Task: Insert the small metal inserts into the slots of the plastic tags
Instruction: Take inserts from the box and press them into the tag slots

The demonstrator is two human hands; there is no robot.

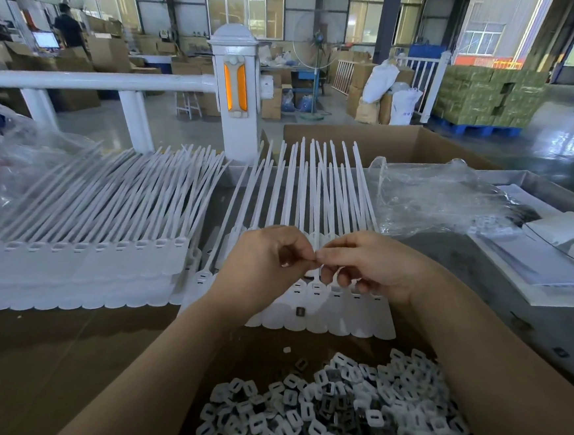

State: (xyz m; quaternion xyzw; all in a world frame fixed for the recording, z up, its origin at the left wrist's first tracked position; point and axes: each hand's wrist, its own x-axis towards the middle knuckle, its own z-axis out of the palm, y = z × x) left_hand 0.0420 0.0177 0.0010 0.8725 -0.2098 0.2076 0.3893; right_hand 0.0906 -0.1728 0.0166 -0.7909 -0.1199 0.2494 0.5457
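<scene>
Two hands: left hand (265,267) and right hand (378,265) are meeting fingertip to fingertip, pinching something too small to identify.
Tags: white plastic tags (324,312) are lying on the bench (65,344), straps pointing away.
Inserts: metal inserts (328,409) are sitting heaped nearest the camera.

Pinched item between hands (316,254) too small to identify; insert pile (328,409) cut off by bottom edge.
</scene>
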